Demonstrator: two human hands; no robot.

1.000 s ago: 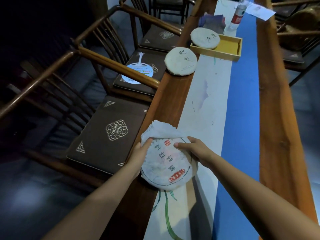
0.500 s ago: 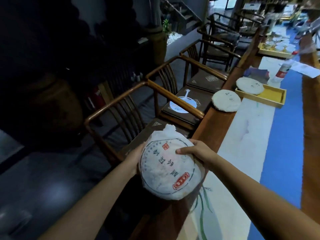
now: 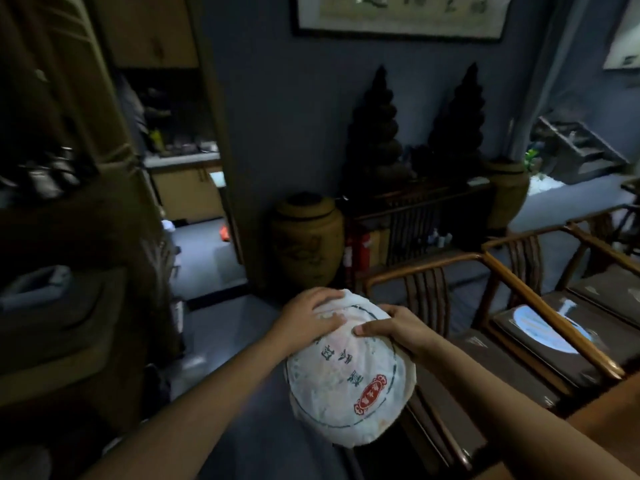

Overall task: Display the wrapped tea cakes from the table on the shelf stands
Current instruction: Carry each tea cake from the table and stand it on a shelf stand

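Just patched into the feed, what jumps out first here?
A round paper-wrapped tea cake at centre bottom, held in the air by the left hand and right hand. Behind it a big clay jar stands on the floor against the wall; wooden chairs line the right.

It looked like a tea house: wooden armchairs (image 3: pixel 512 282) right, clay jar (image 3: pixel 306 237) and framed scroll (image 3: pixel 398 15) far.

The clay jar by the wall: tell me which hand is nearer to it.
Left. The left hand grips the tea cake's top edge, just below the clay jar in the picture. The right hand holds the cake's other side, farther right.
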